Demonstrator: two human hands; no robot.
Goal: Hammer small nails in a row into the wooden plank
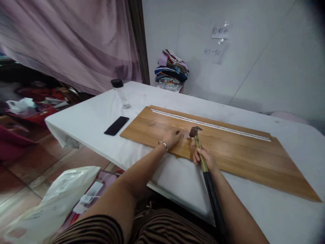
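The wooden board [243, 152] is laid flat along the near part of the white-covered surface [86, 115], with its near edge turned toward the body. By the right hand [204, 156] the hammer [210, 188] is gripped, the fingers closed round the handle below the head, which is held above the board. The left hand [173, 137] is set low over the board with its fingers curled together; whether anything is pinched there cannot be told. The main risk is judged to lie in the closeness of these fingers to the hammer head: if a blow were aimed slightly wide, a finger could be struck. The board's finish might also be dented by a glancing hit, and the thin metal pieces [151, 124] could be scattered by the jolt. Counted, there are seen one hammer, one board, one dark phone [116, 125], one black-capped bottle [121, 95] and one bracelet [163, 145] on the left wrist. Two white lines [210, 125] are seen along the board's far side, though whether one strip or two is formed cannot be told. The metal pieces are too small to be counted surely.
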